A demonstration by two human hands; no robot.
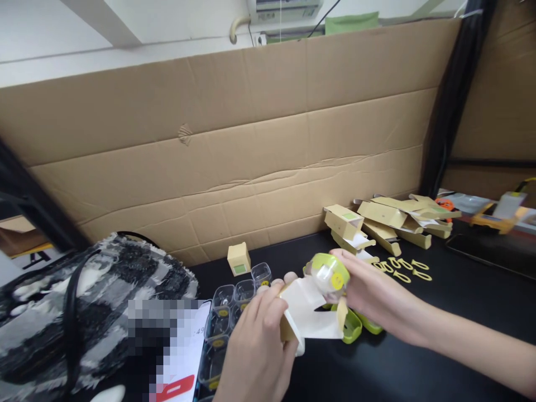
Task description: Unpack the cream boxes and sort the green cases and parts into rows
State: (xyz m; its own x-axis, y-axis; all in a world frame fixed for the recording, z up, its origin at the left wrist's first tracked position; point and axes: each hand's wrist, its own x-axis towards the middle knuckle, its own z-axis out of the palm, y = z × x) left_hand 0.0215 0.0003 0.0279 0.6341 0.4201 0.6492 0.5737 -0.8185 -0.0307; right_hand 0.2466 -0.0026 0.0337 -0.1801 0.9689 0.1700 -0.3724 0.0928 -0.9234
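My left hand (pixel 256 346) grips a small open paper carton (pixel 307 312) with white inside flaps, low in the middle of the view. My right hand (pixel 374 298) holds a clear plastic case with a green rim and a yellow sticker (pixel 329 273) at the carton's open mouth. Under my right hand lie two green lids (pixel 355 326) on the black table (pixel 419 357).
Several clear plastic cups (pixel 228 312) stand left of my hands, with a small closed carton (pixel 238 258) behind them. Several flat cartons (pixel 389 220) and yellow clips (pixel 404 268) lie at the right. A furry black-and-white bag (pixel 84 312) fills the left. A cardboard wall (pixel 251 145) stands behind.
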